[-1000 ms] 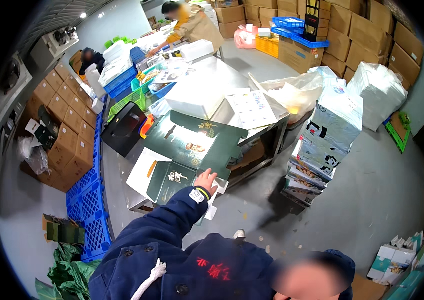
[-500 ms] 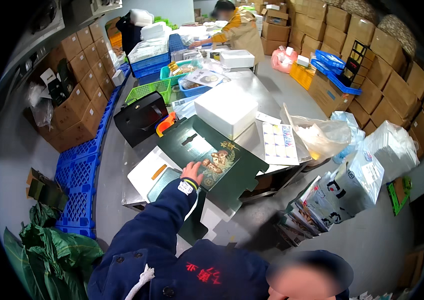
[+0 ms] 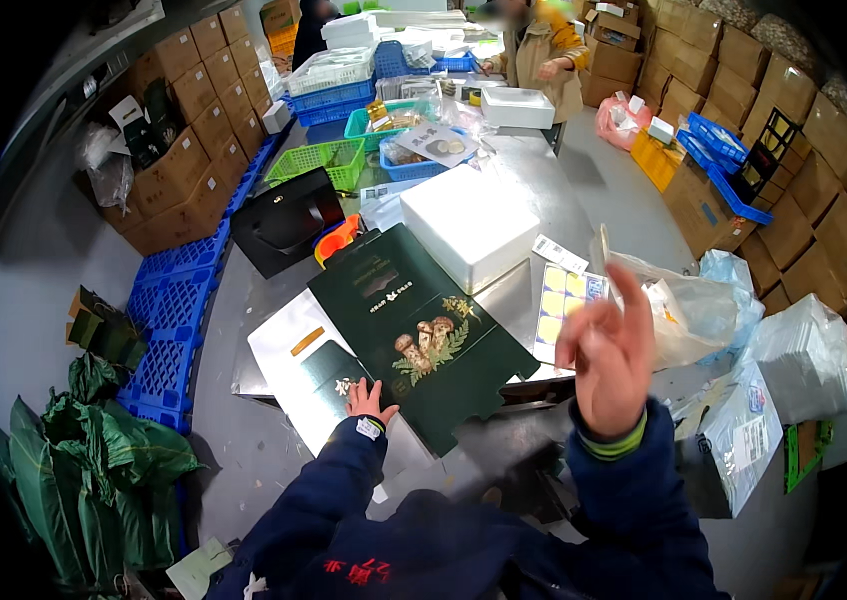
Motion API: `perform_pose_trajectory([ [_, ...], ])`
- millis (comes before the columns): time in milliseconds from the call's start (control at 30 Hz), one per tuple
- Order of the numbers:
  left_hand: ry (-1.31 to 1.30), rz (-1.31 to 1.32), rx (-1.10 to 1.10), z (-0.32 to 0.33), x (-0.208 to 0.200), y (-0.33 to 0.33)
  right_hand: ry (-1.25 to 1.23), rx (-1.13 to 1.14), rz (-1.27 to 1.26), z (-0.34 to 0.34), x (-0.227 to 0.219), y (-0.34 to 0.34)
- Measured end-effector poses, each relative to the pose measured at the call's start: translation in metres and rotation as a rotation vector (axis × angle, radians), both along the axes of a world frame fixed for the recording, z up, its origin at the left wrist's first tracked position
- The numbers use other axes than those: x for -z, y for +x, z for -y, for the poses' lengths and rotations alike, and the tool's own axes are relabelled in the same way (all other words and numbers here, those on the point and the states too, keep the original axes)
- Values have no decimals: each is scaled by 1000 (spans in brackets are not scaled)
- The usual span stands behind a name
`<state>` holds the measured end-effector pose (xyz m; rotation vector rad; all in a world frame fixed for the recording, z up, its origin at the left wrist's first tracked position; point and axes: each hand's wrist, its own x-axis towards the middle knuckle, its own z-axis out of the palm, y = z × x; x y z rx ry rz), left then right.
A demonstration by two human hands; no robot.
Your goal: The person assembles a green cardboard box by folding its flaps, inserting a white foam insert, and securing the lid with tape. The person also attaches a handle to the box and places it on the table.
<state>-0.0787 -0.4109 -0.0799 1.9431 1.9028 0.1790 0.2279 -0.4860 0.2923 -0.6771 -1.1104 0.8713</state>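
A flattened dark green carton (image 3: pixel 414 335) with printed mushrooms and ferns lies at the near end of the metal table. My left hand (image 3: pixel 370 400) rests at its lower left edge with fingers spread, and grips nothing. Beneath that hand is a smaller green panel (image 3: pixel 324 368) on a white sheet (image 3: pixel 279 335) with a tan strip. My right hand (image 3: pixel 606 360) is raised in the air to the right of the carton. Its index finger points up, the other fingers are loosely bent and slightly blurred, and nothing shows in it. Behind the carton sits a white foam box (image 3: pixel 469 220).
A black box-shaped bag (image 3: pixel 286 220) and an orange tape dispenser (image 3: pixel 342 238) stand left of the foam box. Farther back are baskets (image 3: pixel 319 162) and two people. A sheet of yellow round stickers (image 3: pixel 562 300) and a plastic bag (image 3: pixel 679 300) lie right. Blue pallets (image 3: pixel 169 330) line the left.
My right hand has come up from beside my cap at the lower right into the air. My left hand has slid down from the printed mushrooms to the carton's lower left edge. The view has shifted.
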Motion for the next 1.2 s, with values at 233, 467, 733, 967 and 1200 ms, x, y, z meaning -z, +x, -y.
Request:
perform_pose_trajectory([
  [233, -23, -83, -58, -5, -6, 18, -315, 97, -56, -184, 54, 61],
  [467, -81, -80, -87, -4, -11, 22, -640, -218, 403, -311, 78, 13],
  [733, -13, 24, -59, 2, -23, 5, -695, -644, 481, -286, 228, -159],
  [967, 296, 480, 39, 20, -14, -53, -618, -256, 1068, -187, 368, -227],
  [1200, 335, 536, -61, 102, -34, -280, -851, -25, 1493, -202, 357, -229],
])
